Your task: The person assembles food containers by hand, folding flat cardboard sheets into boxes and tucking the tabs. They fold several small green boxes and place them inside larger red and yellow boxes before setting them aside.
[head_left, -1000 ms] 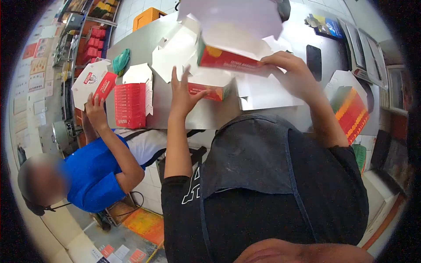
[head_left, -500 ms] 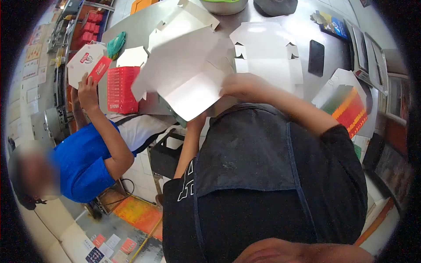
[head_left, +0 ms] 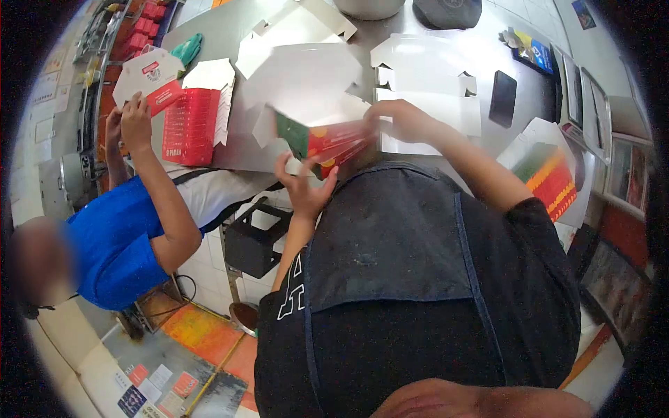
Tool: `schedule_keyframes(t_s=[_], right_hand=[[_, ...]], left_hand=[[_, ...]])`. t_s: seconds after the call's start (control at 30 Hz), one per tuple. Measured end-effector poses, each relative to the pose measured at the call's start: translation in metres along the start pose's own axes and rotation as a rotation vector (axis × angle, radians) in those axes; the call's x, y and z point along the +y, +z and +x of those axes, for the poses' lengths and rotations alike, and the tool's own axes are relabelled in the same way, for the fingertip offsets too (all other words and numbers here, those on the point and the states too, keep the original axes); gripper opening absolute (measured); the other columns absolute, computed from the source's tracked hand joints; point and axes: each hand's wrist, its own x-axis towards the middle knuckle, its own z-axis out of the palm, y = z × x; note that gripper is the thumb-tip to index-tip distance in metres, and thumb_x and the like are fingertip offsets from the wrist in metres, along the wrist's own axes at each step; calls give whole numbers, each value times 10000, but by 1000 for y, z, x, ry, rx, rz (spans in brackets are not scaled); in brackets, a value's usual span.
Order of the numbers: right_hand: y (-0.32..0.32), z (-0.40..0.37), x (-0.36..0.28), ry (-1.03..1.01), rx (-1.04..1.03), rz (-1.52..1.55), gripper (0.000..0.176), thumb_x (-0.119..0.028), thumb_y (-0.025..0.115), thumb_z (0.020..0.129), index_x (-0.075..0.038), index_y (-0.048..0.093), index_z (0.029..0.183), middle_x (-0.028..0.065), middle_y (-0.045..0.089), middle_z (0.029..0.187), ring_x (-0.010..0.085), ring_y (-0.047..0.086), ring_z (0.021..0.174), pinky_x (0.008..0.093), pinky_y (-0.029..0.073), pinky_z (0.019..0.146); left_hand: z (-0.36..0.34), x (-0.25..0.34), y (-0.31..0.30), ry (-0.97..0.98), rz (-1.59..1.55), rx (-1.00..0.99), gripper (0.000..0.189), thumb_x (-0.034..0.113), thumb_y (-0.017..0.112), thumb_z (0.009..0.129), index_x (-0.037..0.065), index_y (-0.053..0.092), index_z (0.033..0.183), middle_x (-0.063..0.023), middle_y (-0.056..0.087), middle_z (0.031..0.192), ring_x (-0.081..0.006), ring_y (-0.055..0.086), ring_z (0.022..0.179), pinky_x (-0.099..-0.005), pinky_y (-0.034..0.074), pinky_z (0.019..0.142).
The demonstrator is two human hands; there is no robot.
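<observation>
A carton [head_left: 334,143] with a white inside and green and red printed outer sides stands partly folded at the table's near edge. My left hand [head_left: 303,187] is at its near left side, fingers spread, with the fingertips close to or touching the red and green panel. At the right side of the carton my right hand [head_left: 401,118] is closed on its edge; the fingertips are blurred and partly hidden. Beyond and to the right lie flat white carton blanks [head_left: 428,70]. Another unfolded white carton [head_left: 300,31] lies at the back.
On the left, a person in blue [head_left: 129,240] holds a red and white box [head_left: 148,76] beside stacked red boxes [head_left: 191,125]. A phone [head_left: 502,99] and a dark cap [head_left: 447,10] lie on the metal table. Printed cartons [head_left: 550,181] are stacked at right. An arm [head_left: 488,402] crosses the bottom edge.
The carton has turned and dropped lower, so its printed sides now show. My left hand has come out from beneath it with fingers spread. The co-worker's box has tilted and shifted slightly.
</observation>
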Motion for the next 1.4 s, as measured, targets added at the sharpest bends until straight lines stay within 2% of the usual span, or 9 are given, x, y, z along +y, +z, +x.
schedule_keyframes(t_s=[0.1, 0.2, 0.33, 0.43, 0.53, 0.63, 0.73, 0.93, 1.4], right_hand=[[6, -11, 11, 145, 22, 134, 155, -123, 650, 981, -58, 693, 1115, 134, 734, 1025, 269, 691, 963, 376, 522, 920], [13, -20, 16, 141, 25, 55, 157, -139, 653, 986, -51, 692, 1110, 133, 732, 1019, 257, 684, 951, 374, 522, 913], [22, -32, 32, 57, 10, -132, 152, -140, 648, 985, -69, 696, 1111, 137, 718, 1054, 323, 679, 998, 404, 525, 922], [20, -27, 39, -149, -20, -492, 214, -214, 664, 979, -92, 696, 1152, 148, 710, 1058, 372, 663, 1021, 426, 524, 928], [3, -19, -2, -310, 40, -326, 343, -333, 688, 970, -99, 682, 1219, 130, 722, 1075, 347, 669, 1030, 415, 518, 936], [-4, -12, -49, 176, 45, 354, 492, -446, 714, 945, -83, 659, 1273, 129, 727, 1096, 275, 673, 1033, 371, 518, 918], [-6, 1, -70, 362, 71, 458, 547, -457, 715, 952, -51, 627, 1308, 146, 725, 1099, 206, 664, 1010, 332, 513, 895], [16, 7, -63, 257, 82, 665, 450, -301, 697, 989, 13, 602, 1297, 122, 721, 1114, 158, 659, 987, 324, 525, 865], [-32, -5, -90, 117, 239, 1108, 468, -199, 696, 984, -1, 562, 1387, 83, 697, 1199, 159, 664, 1076, 326, 533, 957]], left_hand=[[-42, -43, 38, -406, -273, -20, 1143, 375, 973, 652, 156, 253, 1513, -226, 266, 1491, -367, 390, 1346, -485, 357, 1122], [-29, -50, 39, -493, -593, -283, 1321, 400, 984, 624, 116, 73, 1538, -214, 234, 1541, -375, 350, 1411, -488, 333, 1169], [22, -47, 30, -198, -486, -256, 1294, 346, 978, 587, 115, 133, 1540, -196, 282, 1545, -395, 384, 1410, -520, 358, 1166], [55, -34, 11, -215, -422, -478, 1237, 301, 950, 580, 110, 182, 1531, -214, 315, 1515, -417, 391, 1398, -520, 363, 1163], [64, -23, 5, -206, -375, -502, 1175, 288, 921, 592, 103, 221, 1518, -222, 330, 1488, -446, 411, 1367, -512, 381, 1146], [61, -8, 4, -118, -247, -491, 1147, 285, 907, 599, 132, 235, 1516, -226, 348, 1465, -464, 427, 1338, -510, 406, 1119], [68, 18, -5, -130, -274, -468, 1070, 279, 899, 598, 178, 320, 1493, -228, 354, 1462, -468, 433, 1331, -520, 422, 1097], [82, 39, -23, -147, -217, -497, 838, 253, 890, 586, 232, 529, 1343, -235, 362, 1467, -468, 426, 1346, -523, 435, 1085], [99, 50, -51, -122, -170, -424, 775, 246, 889, 543, 233, 617, 1267, -245, 367, 1464, -469, 444, 1331, -538, 442, 1071]])
